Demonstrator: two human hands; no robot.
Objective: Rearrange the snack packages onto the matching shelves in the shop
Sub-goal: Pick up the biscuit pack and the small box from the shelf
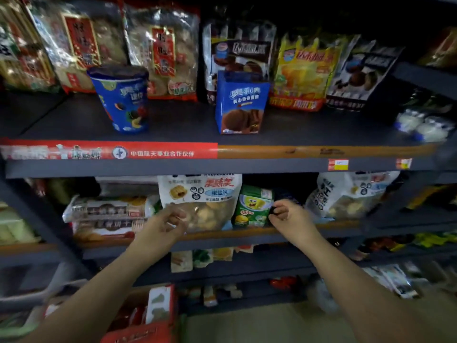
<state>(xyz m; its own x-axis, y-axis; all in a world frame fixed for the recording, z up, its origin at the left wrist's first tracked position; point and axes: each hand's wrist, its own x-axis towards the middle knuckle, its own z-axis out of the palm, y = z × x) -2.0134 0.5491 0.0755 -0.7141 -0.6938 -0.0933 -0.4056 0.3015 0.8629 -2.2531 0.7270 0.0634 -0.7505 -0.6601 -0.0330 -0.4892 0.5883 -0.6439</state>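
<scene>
Curling loosely, left hand (164, 222) holds nothing; right hand (286, 215) perhaps pinches one dark packet (273, 209).

We have one head-worn wide-angle view, close to the shelving unit (222, 167), facing forward and slightly down; no second view overlaps it.

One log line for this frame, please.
left hand: at white biscuit bag | right hand: pinching small dark item beside green carton

Dim shop light, glare on the cellophane bags (81, 43) (upper left), edges blurred and bowed by the wide lens.
</scene>
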